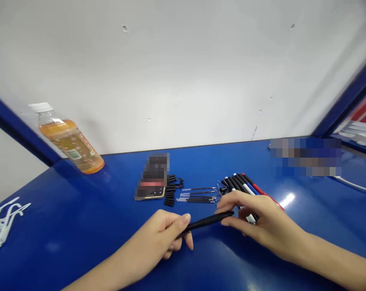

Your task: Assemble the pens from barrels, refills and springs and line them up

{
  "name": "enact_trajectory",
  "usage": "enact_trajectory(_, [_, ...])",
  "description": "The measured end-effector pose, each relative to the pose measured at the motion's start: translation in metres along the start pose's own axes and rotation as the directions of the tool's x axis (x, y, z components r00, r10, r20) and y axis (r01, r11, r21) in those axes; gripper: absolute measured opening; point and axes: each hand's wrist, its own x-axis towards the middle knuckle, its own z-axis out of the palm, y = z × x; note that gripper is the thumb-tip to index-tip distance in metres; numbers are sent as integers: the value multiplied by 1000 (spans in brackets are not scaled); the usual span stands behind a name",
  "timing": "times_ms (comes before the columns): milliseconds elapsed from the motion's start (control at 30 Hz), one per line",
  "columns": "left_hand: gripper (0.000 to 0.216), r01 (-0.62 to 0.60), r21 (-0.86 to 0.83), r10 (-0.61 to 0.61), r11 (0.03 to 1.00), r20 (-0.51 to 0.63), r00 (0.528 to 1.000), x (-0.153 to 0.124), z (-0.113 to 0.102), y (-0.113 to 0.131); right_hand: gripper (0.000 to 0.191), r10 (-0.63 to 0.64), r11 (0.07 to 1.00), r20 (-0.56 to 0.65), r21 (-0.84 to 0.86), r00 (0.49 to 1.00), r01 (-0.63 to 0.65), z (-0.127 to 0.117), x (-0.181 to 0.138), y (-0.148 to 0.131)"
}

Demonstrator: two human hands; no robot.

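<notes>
My left hand (166,234) is closed around the lower end of a black pen barrel (209,221), which lies slanted up to the right above the blue table (80,226). My right hand (258,220) pinches the barrel's upper end between thumb and fingers. Just behind my right hand lies a row of black, blue and red pens (246,185). Thin ink refills (198,195) lie in a small bundle left of those pens. Short black pen parts (171,190) are stacked further left.
A phone (152,184) lies beside the black parts. A bottle of orange drink (69,139) stands at the back left against the white wall. White plastic pieces (3,222) lie at the left edge. A white cable (352,185) runs at the right.
</notes>
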Motion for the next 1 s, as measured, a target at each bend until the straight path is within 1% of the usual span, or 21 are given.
enact_trajectory(33, [52, 100, -139, -88, 985, 86, 992, -1, -1, 2, 11, -43, 998, -9, -42, 999, 43, -1, -1, 0])
enact_trajectory(67, [51, 171, -244, -134, 955, 160, 978, -1, -2, 4, 11, -85, 994, -17, -75, 996, 83, -1, -1, 0])
enact_trajectory(100, [47, 204, -315, -143, 927, 205, 968, -1, -3, 5, 11, -120, 988, -26, -102, 992, 117, -2, -2, 0])
enact_trajectory(133, [41, 206, -357, -132, 911, 221, 966, -1, -4, 5, 12, -148, 982, -37, -122, 988, 142, -3, -2, 1])
enact_trajectory(200, [33, 173, -372, -94, 912, 223, 970, -1, -5, 5, 14, -194, 972, -61, -145, 979, 184, -4, -2, 2])
enact_trajectory(267, [32, 124, -314, -64, 941, 196, 978, 1, -6, 4, 15, -221, 965, -60, -155, 973, 210, -4, -1, 3])
enact_trajectory(333, [30, 74, -223, -43, 972, 140, 989, 2, -5, 3, 19, -244, 959, -33, -155, 969, 236, -3, -1, 4])
enact_trajectory(433, [28, -49, -47, 48, 998, -23, 999, 3, -4, 1, 29, -244, 960, 29, -136, 969, 246, -1, 0, 4])
enact_trajectory(533, [27, -135, 134, 156, 982, -158, 975, 3, -4, -2, 32, -215, 964, 78, -141, 973, 225, -1, 0, 6])
enact_trajectory(600, [26, -149, 202, 189, 968, -200, 961, 3, -5, -5, 32, -215, 964, 70, -148, 974, 223, 0, 1, 7])
enact_trajectory(667, [25, -153, 242, 207, 958, -216, 954, 2, -7, -6, 28, -214, 966, 40, -142, 976, 218, 0, 2, 8])
enact_trajectory(800, [23, -157, 314, 233, 936, -219, 948, 0, -10, -4, 19, -139, 981, 3, -135, 990, 138, -3, 4, 7])
enact_trajectory(900, [22, -145, 376, 247, 915, -239, 939, 1, -15, -5, 19, -77, 989, -38, -131, 996, 72, -13, 9, 12])
enact_trajectory(1000, [26, -110, 396, 242, 912, -302, 922, 3, -22, -10, 19, -28, 991, -104, -130, 994, 15, -28, 16, 22])
